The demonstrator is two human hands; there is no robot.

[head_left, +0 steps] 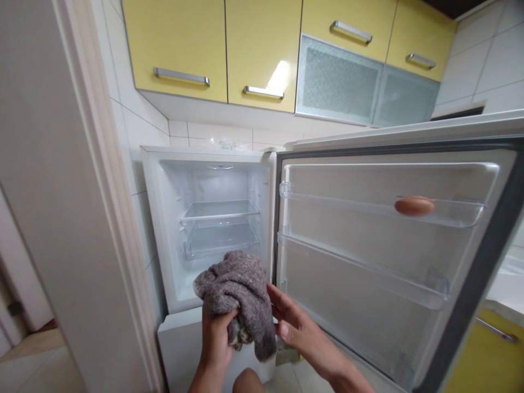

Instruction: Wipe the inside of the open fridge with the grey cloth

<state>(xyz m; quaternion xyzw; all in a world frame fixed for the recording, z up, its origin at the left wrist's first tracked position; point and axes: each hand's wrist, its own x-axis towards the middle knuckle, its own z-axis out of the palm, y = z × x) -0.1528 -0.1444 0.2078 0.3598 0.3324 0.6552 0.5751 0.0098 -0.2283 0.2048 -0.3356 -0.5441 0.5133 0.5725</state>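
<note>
A bunched grey-brown cloth (245, 289) hangs in front of the fridge opening, gripped from below by my left hand (216, 338). Its folds hide most of my left fingers. Beside the cloth's right edge is my right hand (297, 327), fingers stretched out and thumb apart; its fingertips are at or just behind the fabric, and I cannot tell whether they touch. The fridge (153, 229) stands with its door (347, 245) swung wide to the right. Inside it are a glass shelf (221, 208) and a clear drawer or lower shelf (221, 240).
A brown egg (414, 206) lies in the upper clear door rack (347, 203); a second rack (368, 267) runs below. Yellow cabinets (176, 43) hang overhead. To the left is a door frame (98, 164). A yellow lower cabinet (487, 355) stands at right.
</note>
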